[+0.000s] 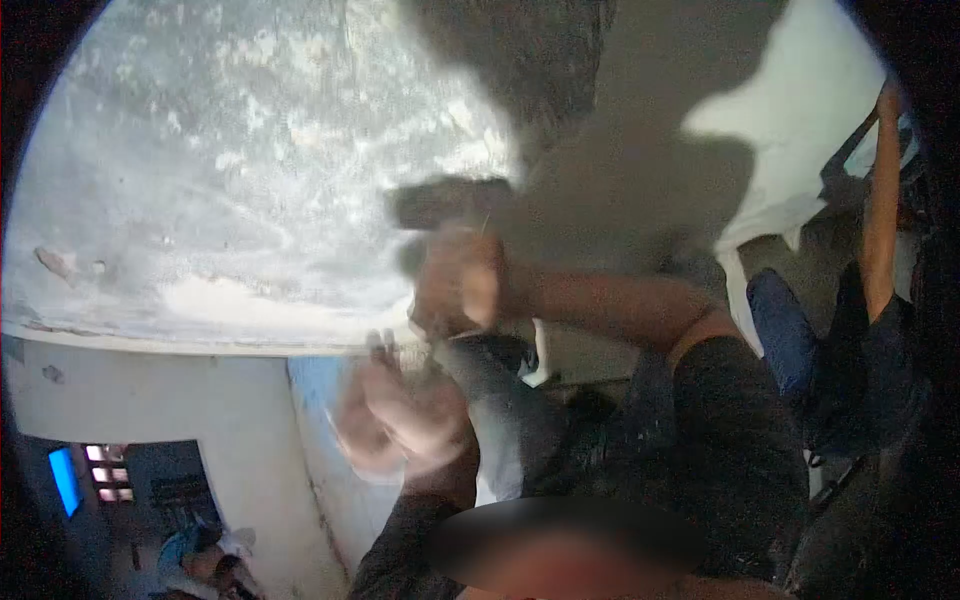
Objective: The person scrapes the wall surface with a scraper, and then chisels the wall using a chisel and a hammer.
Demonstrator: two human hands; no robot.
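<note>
Motion blur smears both hands in the middle of the view. My right hand [460, 280], on a bare forearm coming from the right, is closed. A dark, blocky thing [450, 202], shaped somewhat like a hammer head, sticks out just above it; its exact kind is unclear. Close below is my left hand [400, 415], its fingers curled. A small dark tip [382, 345] shows at its upper edge, too blurred to name. Both hands are in front of a pale, blotchy surface [250, 150], with a large shadow [640, 150] across its right side.
At the right, another person's bare arm [882, 210] and dark clothing are partly visible. Lower left, a doorway [140, 490] opens beyond a pale wall [250, 430], with a person in light blue [190, 560] near it. A blurred oval covers the bottom middle.
</note>
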